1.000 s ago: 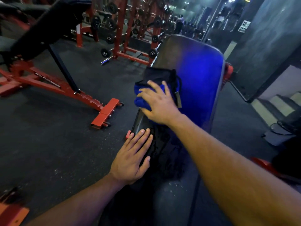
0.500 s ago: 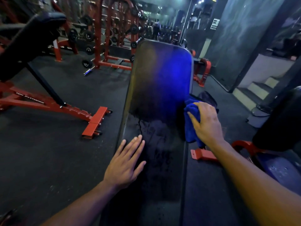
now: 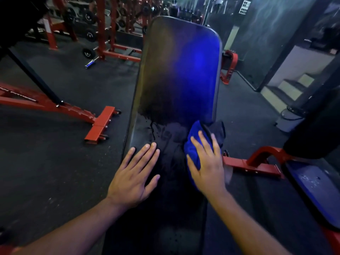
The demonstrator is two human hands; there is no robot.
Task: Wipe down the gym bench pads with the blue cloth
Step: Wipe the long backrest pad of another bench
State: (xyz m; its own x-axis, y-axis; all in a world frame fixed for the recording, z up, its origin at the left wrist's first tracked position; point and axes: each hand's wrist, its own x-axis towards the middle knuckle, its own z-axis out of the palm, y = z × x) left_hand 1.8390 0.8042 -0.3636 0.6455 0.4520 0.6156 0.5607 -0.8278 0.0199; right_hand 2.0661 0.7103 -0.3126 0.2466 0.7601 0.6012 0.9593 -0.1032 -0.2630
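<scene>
The right hand (image 3: 207, 162) presses a folded blue microfibre cloth (image 3: 193, 146) with spread fingers at the long black vinyl bench pad (image 3: 176, 80)'s right edge, while the left hand (image 3: 133, 176) rests flat, fingers apart, near its left edge

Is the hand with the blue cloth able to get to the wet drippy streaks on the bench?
Probably yes. The right hand presses the blue cloth on the bench pad, right beside the wet streaks. Nothing lies between them; the left hand rests flat lower down, out of the way.
</scene>
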